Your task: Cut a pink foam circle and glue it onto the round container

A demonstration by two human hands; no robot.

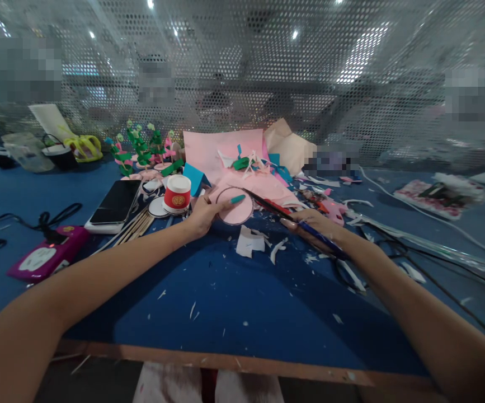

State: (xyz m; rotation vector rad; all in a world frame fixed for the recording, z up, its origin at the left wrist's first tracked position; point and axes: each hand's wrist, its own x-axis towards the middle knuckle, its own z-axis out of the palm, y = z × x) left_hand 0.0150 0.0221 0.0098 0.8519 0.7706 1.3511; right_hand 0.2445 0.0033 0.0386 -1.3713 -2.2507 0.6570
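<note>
My left hand (204, 215) pinches a round pink paper disc (238, 212) with a dark outline, the thumb lying flat over its face. Closed around dark-bladed scissors (267, 204) is my right hand (311, 226). The blade tips point left and reach the disc's upper right edge; whether they touch the paper I cannot tell. White paper scraps (250, 243) lie on the blue table (225, 313) just below the disc. A red paper cup (177, 196) with a white base stands upside down left of my left hand, near a white disc (157, 207).
Behind my hands are pink paper sheets (221, 151) and brown paper (288, 145). Small paper plants (139, 145) stand at the back left. A phone (114, 201), wooden sticks (135, 228) and a purple power strip (49, 254) lie left. Cables (447, 254) run along the right.
</note>
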